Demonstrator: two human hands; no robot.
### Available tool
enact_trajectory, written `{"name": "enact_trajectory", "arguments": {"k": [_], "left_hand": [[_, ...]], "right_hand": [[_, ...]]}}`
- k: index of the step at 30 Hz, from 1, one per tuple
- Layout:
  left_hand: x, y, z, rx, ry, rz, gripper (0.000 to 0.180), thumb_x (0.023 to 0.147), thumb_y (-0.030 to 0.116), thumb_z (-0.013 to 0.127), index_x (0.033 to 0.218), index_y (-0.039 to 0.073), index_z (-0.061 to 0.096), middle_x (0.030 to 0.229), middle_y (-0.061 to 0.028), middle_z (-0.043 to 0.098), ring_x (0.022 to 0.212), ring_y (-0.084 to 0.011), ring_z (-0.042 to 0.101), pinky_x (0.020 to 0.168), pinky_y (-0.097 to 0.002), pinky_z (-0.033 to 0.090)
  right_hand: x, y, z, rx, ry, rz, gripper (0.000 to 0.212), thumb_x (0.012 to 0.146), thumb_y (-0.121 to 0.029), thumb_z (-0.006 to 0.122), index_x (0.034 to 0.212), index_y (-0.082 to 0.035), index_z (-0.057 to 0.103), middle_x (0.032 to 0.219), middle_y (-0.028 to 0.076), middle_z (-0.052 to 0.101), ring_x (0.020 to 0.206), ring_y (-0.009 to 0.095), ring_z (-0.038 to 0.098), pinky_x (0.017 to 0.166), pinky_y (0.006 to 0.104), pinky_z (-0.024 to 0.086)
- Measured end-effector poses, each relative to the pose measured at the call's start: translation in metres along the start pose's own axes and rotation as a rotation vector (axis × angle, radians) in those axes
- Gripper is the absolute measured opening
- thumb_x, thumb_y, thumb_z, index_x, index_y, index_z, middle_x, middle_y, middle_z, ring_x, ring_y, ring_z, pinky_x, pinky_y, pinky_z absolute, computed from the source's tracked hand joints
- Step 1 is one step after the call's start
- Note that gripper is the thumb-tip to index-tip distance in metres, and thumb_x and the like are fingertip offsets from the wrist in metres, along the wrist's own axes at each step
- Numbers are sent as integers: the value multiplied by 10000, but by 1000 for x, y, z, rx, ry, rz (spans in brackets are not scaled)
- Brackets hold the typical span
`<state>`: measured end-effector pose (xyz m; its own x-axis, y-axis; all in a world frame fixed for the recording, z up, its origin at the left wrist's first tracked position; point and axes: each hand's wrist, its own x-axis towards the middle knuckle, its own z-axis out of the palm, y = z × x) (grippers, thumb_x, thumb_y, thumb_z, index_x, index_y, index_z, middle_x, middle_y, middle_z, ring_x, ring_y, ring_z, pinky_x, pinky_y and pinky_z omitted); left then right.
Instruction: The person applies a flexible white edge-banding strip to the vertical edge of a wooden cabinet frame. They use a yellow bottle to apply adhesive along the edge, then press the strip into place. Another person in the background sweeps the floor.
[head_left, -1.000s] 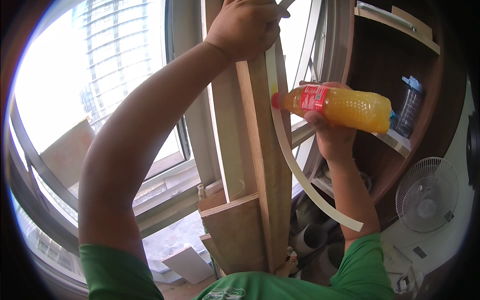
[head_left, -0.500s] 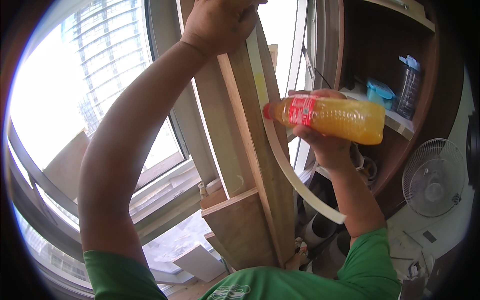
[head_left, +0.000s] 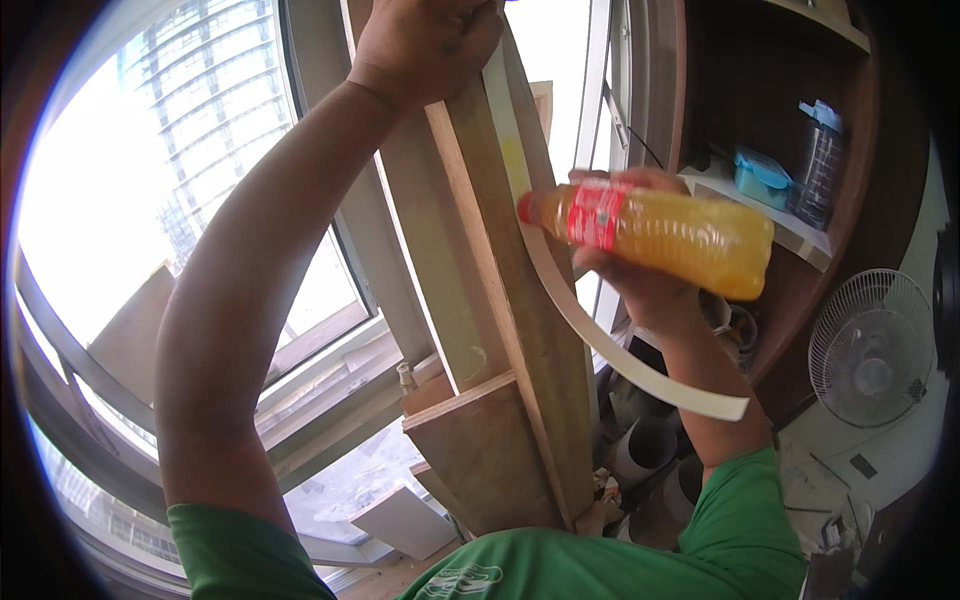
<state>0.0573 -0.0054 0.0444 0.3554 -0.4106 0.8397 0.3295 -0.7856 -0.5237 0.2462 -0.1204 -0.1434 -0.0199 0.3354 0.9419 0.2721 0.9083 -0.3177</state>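
Note:
My right hand [head_left: 650, 275] is wrapped round a plastic bottle [head_left: 690, 240] with orange-yellow contents, a red cap and a red label. The bottle lies nearly level, its cap pointing left against or just in front of a long pale flexible strip [head_left: 600, 345]. That strip runs down the edge of an upright wooden board [head_left: 535, 330], then curls away to a free end across my right forearm. A yellowish patch shows on its upper part. My left hand [head_left: 430, 45] is closed at the top of the board, by the strip's upper end; what its fingers grip is hidden.
Other wooden panels [head_left: 470, 450] lean beside the board, before a bright window [head_left: 230, 150] on the left. At right stands a brown shelf unit [head_left: 850, 180] with a blue-lidded box [head_left: 762, 180] and a dark bottle [head_left: 818, 165]. A fan [head_left: 872, 345] and pipe-like tubes [head_left: 645, 450] sit lower right.
The strip's free end has swung right and upward across my right forearm. The bottle has shifted slightly, its base end a little lower. My left hand has moved a bit left.

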Motion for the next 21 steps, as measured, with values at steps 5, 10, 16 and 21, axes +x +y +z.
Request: {"name": "enact_trajectory", "arguments": {"k": [5,10,16,21], "left_hand": [[5,9,-1,84,-6,12,195,761,39,604,921,85,707,892,-42,645,944,-243,603,940,-424,387],[4,9,-3,102,6,-19,200,765,57,591,921,97,709,901,-37,646,966,-238,593,957,-428,377],[1,9,-5,96,5,-88,204,767,82,590,930,98,711,968,-56,649,1040,-275,572,1008,-456,357],[0,2,0,159,53,-107,234,790,89,583,978,95,722,1183,-102,622,1236,-322,480,1098,-479,286]], "right_hand": [[-5,-15,1,-22,-41,-53,655,772,-240,866,1269,-61,478,1248,157,620,1162,235,623,967,341,536],[35,-11,8,-23,3,-107,671,783,-197,860,1290,-9,464,1240,169,629,1116,221,635,958,345,529],[85,-3,9,-176,94,-289,374,817,-136,827,1120,-6,651,1018,66,706,911,140,673,855,283,536],[127,-8,6,-168,70,-325,355,822,-188,826,1080,-14,656,984,64,701,862,140,680,808,276,542]]}}
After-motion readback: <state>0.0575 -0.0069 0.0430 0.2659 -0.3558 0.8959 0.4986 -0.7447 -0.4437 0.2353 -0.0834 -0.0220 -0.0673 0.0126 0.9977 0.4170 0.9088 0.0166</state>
